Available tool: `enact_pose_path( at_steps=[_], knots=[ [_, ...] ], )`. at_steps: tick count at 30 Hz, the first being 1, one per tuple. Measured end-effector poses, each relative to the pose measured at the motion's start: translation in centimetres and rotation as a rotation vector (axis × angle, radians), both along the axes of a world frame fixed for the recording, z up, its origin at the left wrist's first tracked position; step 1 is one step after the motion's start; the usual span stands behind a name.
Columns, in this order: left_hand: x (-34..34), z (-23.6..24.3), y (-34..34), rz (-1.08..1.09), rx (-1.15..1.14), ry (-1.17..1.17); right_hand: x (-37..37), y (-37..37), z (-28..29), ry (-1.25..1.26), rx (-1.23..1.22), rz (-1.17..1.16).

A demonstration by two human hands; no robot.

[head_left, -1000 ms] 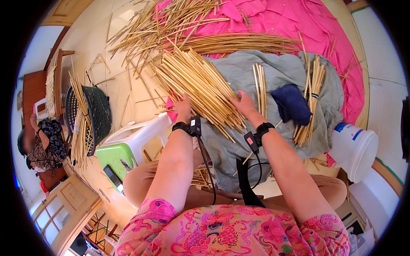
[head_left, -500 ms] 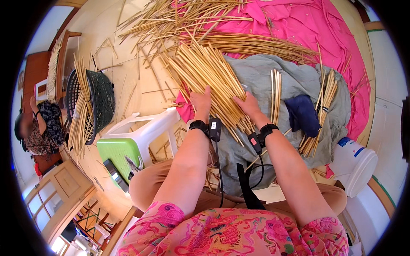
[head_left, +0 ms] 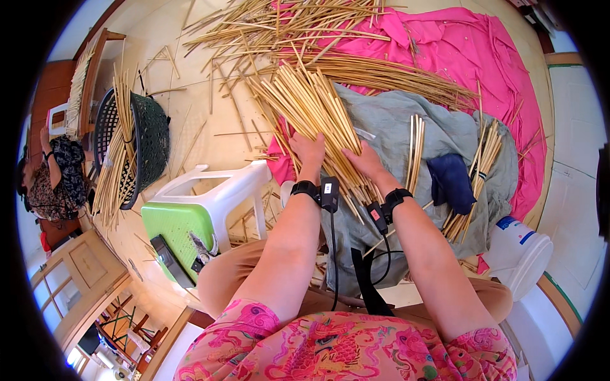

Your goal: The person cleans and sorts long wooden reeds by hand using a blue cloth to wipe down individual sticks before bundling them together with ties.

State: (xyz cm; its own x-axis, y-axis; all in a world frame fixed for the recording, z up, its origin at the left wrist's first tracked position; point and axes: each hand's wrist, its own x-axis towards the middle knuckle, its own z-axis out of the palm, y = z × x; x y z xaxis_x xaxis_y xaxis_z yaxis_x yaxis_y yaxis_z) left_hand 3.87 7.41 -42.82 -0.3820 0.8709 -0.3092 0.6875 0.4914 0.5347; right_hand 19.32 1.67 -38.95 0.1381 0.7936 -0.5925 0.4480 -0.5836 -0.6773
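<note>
My left hand (head_left: pixel 309 152) and my right hand (head_left: pixel 363 162) are closed around opposite sides of a big bundle of pale golden sticks (head_left: pixel 305 101), which slants from upper left to lower right over a gray-green cloth (head_left: pixel 397 98). A few separate sticks (head_left: pixel 415 152) lie to the right of my right hand. Beside them are a folded navy cloth (head_left: pixel 451 184) and a narrower bundle with a dark tie (head_left: pixel 488 162). Both my wrists wear black straps with small cabled boxes.
Loose sticks (head_left: pixel 241 19) and long sticks (head_left: pixel 381 79) spread across a pink cloth (head_left: pixel 508 63) and floor. A white-green stool (head_left: pixel 175 232) stands left, a dark basket (head_left: pixel 152 146) holding sticks beyond it. Another person (head_left: pixel 54 184) sits far left; a white bucket (head_left: pixel 518 257) is right.
My hands have moved closer together on the bundle, which now looks narrower and more tightly gathered. The whole view has also shifted slightly.
</note>
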Motion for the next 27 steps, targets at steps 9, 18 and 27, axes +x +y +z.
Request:
enact_pose_path(
  at_steps=[9,18,27],
  knots=[
    [-0.6,1.1,0.6,0.261,-0.055,-0.896,-0.5,1.4,-1.4,0.143,-0.003,-0.046],
    [-1.8,0.1,0.4,0.33,-0.156,-1.204,-2.7,2.4,1.5,-0.019,-0.037,0.02],
    [-2.2,1.8,0.5,0.259,-0.196,-1.197,-5.3,1.6,1.3,-0.061,0.066,0.086]
  ],
)
